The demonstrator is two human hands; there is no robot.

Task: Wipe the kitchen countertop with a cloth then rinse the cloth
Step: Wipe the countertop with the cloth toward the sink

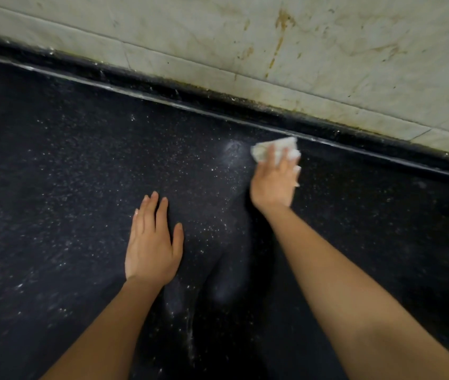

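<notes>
Head view, looking down on a dark, black-blue speckled stone kitchen countertop point(67, 160). A small, crumpled white cloth point(283, 145) is seen lying on the countertop at its far side, just beside the raised black ledge point(163, 80) that runs along the back edge. The cloth is covered in part by the right hand point(272, 182), which is laid palm down upon it; the fingers point(271, 154) are extended over the top of the cloth and pressed onto it, and folds of cloth are shown beyond the fingertips and along the hand's right side. Whether the thumb is tucked around the cloth cannot be told.

The left hand point(150, 248) is placed flat on the bare countertop, nearer the viewer and well apart from the cloth; its fingers are held straight and close together, the thumb is spread to the side, and nothing is held in it. Both bare forearms are seen entering from the lower edge.

A pale, hazy smear point(233, 148) is visible on the surface just left of the cloth, and fine white specks are scattered over the countertop between and around the hands. Behind the ledge, a wall of pale marbled tiles point(368, 86) is shown, marked with brownish-yellow drip stains point(282, 21).
</notes>
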